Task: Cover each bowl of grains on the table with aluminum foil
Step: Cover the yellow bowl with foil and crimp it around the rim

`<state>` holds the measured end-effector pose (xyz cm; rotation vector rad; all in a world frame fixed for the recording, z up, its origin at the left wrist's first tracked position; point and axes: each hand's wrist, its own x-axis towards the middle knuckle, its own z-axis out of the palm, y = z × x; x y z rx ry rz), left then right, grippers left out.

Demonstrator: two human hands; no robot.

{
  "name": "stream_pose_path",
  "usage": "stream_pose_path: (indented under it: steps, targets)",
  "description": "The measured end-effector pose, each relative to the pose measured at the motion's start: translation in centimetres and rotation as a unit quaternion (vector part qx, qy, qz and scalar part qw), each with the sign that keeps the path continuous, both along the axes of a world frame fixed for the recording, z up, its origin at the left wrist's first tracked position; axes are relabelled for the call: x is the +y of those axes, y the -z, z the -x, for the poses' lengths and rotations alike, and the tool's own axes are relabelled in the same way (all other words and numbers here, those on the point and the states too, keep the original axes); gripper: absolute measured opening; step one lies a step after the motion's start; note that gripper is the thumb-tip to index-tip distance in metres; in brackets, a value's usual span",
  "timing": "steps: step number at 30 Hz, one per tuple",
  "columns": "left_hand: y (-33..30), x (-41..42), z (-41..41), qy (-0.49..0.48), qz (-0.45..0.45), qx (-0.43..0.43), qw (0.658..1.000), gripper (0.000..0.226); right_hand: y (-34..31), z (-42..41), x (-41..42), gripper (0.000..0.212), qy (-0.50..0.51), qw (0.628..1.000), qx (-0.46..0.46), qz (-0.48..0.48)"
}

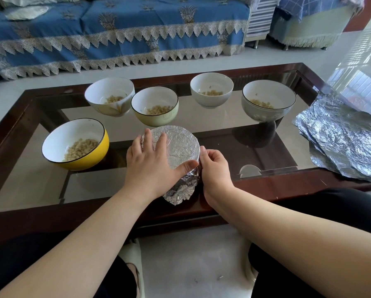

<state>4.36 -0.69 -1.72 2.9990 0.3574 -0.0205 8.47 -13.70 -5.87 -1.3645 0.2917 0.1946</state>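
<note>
My left hand (150, 162) lay flat, fingers spread and straight, pressing on the top of the foil-wrapped bowl (176, 145) at the centre of the frame, its thumb reaching along the near edge of the foil lid. My right hand (214, 166) sat against the bowl's right side, fingers curled and pinching the crinkled silver foil at the rim. Foil ran down the bowl's near wall in loose folds to the glass-topped, dark wood-framed desk (266, 188).

Just left of that bowl stood a yellow bowl with a white inside (94, 155), uncovered, with pale grains in its bottom. Behind, across the middle of the frame, four more open bowls held grains: a white bowl with a leaf pattern (115, 108), tilted, touching a pale green bowl with a dark rim (165, 117) beside it; then, further right and apart, a plain white bowl (214, 100) and a grey-green bowl (259, 112).

At the right edge of the frame a stack of crumpled aluminium foil sheets (343, 143) lay on the desk, overhanging its edge. A blue patterned sofa cover with lace trim (115, 29) filled the upper left.
</note>
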Motion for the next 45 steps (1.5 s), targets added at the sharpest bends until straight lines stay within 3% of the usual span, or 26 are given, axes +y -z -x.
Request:
stream_pose_path:
  steps: [9, 15, 19, 24, 30, 37, 40, 45]
  targets:
    - [0.2, 0.0, -0.1, -0.001, -0.001, -0.005, 1.0, 0.128, 0.0, -0.4, 0.4, 0.001, 0.016, 1.0, -0.011, -0.007]
    - [0.1, 0.0, 0.0, -0.005, -0.003, -0.002, 1.0, 0.129, -0.1, -0.5, 0.2, 0.007, 0.022, 0.995, -0.064, 0.068]
    - [0.0, -0.3, 0.1, -0.012, -0.008, 0.005, 1.0, 0.132, -0.9, 0.3, -0.6, 0.01, 0.018, 0.997, -0.073, 0.032]
    - [-0.5, -0.8, 0.3, -0.022, -0.01, 0.015, 1.0, 0.115, -0.6, 2.5, -1.2, 0.013, -0.071, 0.985, -0.134, 0.086]
    - [-2.8, 0.6, 1.0, -0.021, 0.036, 0.042, 0.998, 0.112, -1.0, 1.0, -2.0, 0.007, -0.124, 0.979, -0.125, 0.102]
    - [-3.0, 2.0, 2.0, 0.0, -0.082, 0.025, 0.996, 0.115, -1.2, -1.6, -3.1, 0.017, -0.206, 0.966, -0.095, 0.125]
    - [-2.3, 2.8, 1.7, 0.033, -0.102, -0.001, 0.994, 0.126, -1.1, -1.7, -3.4, 0.023, -0.22, 0.964, -0.089, 0.121]
    - [-1.4, 3.4, 0.9, 0.168, -0.042, -0.004, 0.985, 0.125, -1.4, -1.4, -3.0, 0.039, -0.234, 0.963, -0.079, 0.104]
